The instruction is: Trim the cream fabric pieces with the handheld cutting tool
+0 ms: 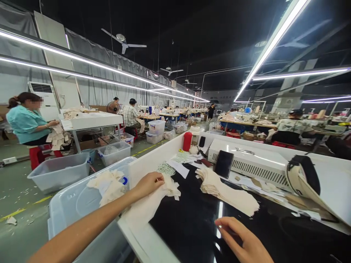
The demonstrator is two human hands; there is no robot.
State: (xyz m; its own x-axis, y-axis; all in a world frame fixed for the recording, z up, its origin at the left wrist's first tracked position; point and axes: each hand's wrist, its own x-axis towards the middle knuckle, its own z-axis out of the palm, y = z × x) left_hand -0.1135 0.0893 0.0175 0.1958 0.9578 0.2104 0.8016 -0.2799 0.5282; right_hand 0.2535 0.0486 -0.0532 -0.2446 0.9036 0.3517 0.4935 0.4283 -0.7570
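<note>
My left hand (148,184) reaches over the near left corner of the table, its fingers pinched on a cream cloth piece (148,206) that drapes across the white rim. My right hand (242,239) hovers above the black tabletop (189,226), fingers slightly apart and nothing visible in them. Beyond it lies a stack of cream cloth pieces (227,193), neatly layered. More cream cloth (111,186) rests loosely on a blue-tinted plastic box lid (79,201) to the left of the table.
At the table's back are a phone (224,164), a white slotted metal box (249,155), a red bottle (187,141), pale green cords (166,168) and a cap (304,175). A clear bin (60,171) stands on the floor. Co-workers sit at other tables, one in a turquoise shirt (27,118).
</note>
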